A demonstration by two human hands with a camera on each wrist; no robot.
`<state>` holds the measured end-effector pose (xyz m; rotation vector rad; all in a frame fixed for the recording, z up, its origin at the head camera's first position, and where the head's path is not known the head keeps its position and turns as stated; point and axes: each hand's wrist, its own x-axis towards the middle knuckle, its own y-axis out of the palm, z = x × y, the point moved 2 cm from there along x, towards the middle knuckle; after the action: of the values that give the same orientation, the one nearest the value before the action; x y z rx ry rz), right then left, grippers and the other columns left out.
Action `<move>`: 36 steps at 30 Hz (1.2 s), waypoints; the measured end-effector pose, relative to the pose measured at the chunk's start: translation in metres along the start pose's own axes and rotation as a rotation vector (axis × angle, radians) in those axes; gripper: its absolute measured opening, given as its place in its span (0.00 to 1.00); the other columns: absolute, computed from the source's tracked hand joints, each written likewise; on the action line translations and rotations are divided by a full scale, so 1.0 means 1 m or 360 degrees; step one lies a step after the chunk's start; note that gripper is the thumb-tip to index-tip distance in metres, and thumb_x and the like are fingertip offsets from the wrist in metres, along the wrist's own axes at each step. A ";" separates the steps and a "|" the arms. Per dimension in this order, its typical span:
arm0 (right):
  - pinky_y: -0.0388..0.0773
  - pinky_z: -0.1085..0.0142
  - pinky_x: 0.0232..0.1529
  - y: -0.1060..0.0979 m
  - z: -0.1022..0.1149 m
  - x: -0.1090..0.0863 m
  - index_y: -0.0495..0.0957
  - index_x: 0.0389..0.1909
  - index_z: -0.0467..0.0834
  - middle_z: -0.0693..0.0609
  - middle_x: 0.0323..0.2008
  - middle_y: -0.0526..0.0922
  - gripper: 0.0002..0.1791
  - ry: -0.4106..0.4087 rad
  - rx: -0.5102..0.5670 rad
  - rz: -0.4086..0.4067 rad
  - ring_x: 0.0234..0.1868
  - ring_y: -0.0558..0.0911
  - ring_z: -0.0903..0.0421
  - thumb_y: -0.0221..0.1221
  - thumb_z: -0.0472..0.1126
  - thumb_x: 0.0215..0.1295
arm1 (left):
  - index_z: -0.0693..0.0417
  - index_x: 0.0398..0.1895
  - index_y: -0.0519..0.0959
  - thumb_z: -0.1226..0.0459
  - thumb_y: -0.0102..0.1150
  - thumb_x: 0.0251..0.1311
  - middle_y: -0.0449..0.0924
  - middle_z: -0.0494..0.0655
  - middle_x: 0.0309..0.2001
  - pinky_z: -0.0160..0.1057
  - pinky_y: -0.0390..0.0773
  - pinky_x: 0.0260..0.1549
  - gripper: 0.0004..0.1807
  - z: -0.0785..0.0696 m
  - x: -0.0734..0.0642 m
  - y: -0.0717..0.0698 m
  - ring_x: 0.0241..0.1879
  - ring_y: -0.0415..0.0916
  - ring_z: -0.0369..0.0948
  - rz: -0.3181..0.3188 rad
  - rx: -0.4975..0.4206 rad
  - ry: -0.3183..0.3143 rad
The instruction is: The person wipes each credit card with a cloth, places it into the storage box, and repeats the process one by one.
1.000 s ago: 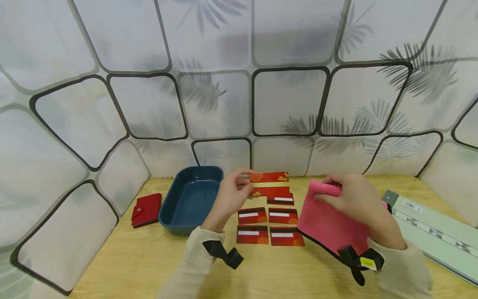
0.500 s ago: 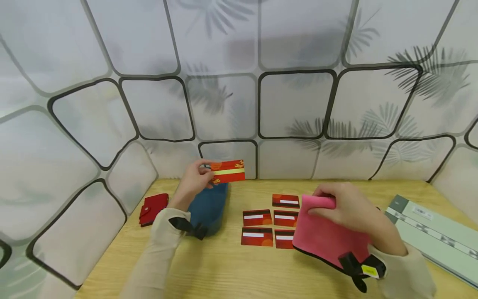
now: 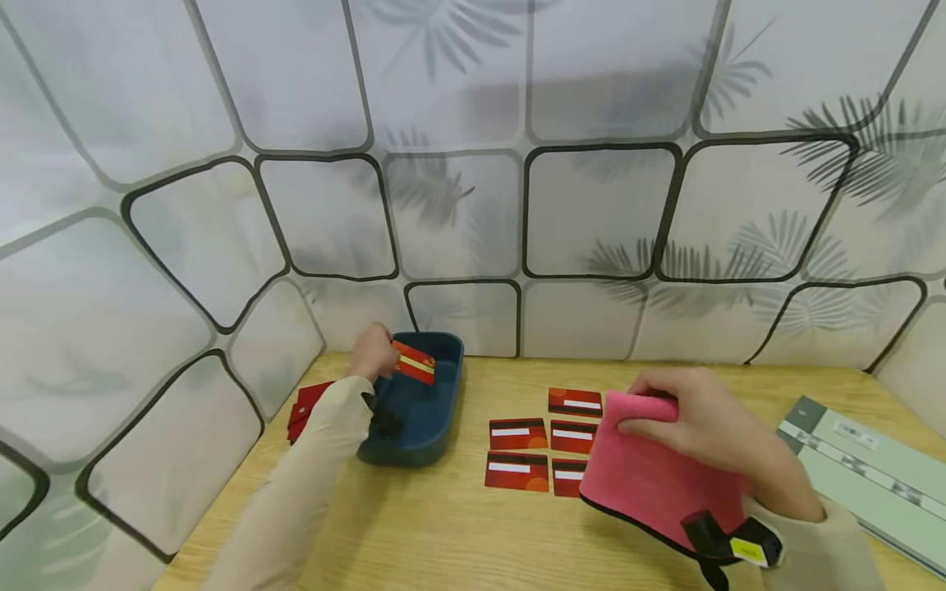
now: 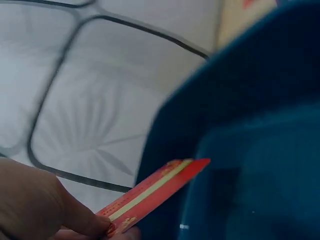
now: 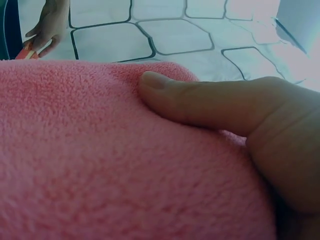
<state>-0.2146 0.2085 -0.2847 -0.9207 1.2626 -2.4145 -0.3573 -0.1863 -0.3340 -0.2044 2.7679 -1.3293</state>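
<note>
My left hand [image 3: 373, 353] pinches a red card [image 3: 415, 364] with a yellow band and gold ornaments. In the head view the card is over the far part of a deep blue plastic tray [image 3: 449, 419]. The left wrist view shows thumb and fingers on one end of the card [image 4: 155, 192], its other end overlapping the tray's inner wall. My right hand [image 3: 702, 423] grips a pink fleecy cloth [image 3: 658, 472] with dark edging. In the right wrist view my thumb lies across the cloth [image 5: 100, 150]; the other fingers are mostly hidden.
Several red cards with dark stripes, such as the near-left card [image 3: 517, 472], lie in rows mid-table, some partly behind the cloth. A red snap wallet [image 3: 305, 408] lies left of the tray, partly hidden by my sleeve. A pale green box [image 3: 872, 468] lies at the right.
My left hand has lifted the yellow-banded card from beside the other cards, carried it left, and lowered it over the tray. The right hand keeps its grip on the cloth.
</note>
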 end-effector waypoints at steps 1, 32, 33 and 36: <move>0.72 0.72 0.22 0.000 0.000 -0.001 0.77 0.28 0.57 0.66 0.22 0.75 0.11 -0.0011 0.0000 0.0003 0.21 0.72 0.69 0.72 0.46 0.51 | 0.72 0.42 0.73 0.79 0.49 0.53 0.79 0.69 0.40 0.43 0.84 0.26 0.12 0.000 0.002 0.005 0.20 0.82 0.47 0.0001 0.0021 0.0004; 0.72 0.72 0.22 0.013 -0.007 0.007 0.76 0.29 0.56 0.66 0.23 0.75 0.13 -0.0105 0.0033 -0.0053 0.22 0.71 0.69 0.72 0.42 0.50 | 0.72 0.48 0.75 0.77 0.51 0.52 0.75 0.70 0.54 0.37 0.77 0.22 0.18 0.035 0.027 0.037 0.21 0.73 0.41 0.0129 -0.0108 -0.0119; 0.72 0.72 0.22 0.013 -0.007 0.007 0.76 0.30 0.56 0.66 0.24 0.75 0.13 -0.0101 0.0032 -0.0056 0.22 0.72 0.69 0.72 0.42 0.50 | 0.72 0.47 0.76 0.76 0.51 0.52 0.75 0.70 0.54 0.38 0.78 0.22 0.17 0.034 0.027 0.035 0.21 0.74 0.42 0.0124 -0.0089 -0.0101; 0.72 0.72 0.22 0.011 -0.008 0.007 0.77 0.30 0.57 0.66 0.24 0.76 0.13 -0.0083 0.0032 -0.0065 0.23 0.72 0.69 0.73 0.42 0.50 | 0.71 0.45 0.76 0.75 0.53 0.54 0.78 0.68 0.48 0.41 0.80 0.27 0.14 0.028 0.029 0.031 0.26 0.79 0.48 0.0122 -0.0086 -0.0034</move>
<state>-0.2257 0.2039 -0.2945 -1.0061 1.2104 -2.4134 -0.3851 -0.1928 -0.3753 -0.1134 2.7659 -1.2287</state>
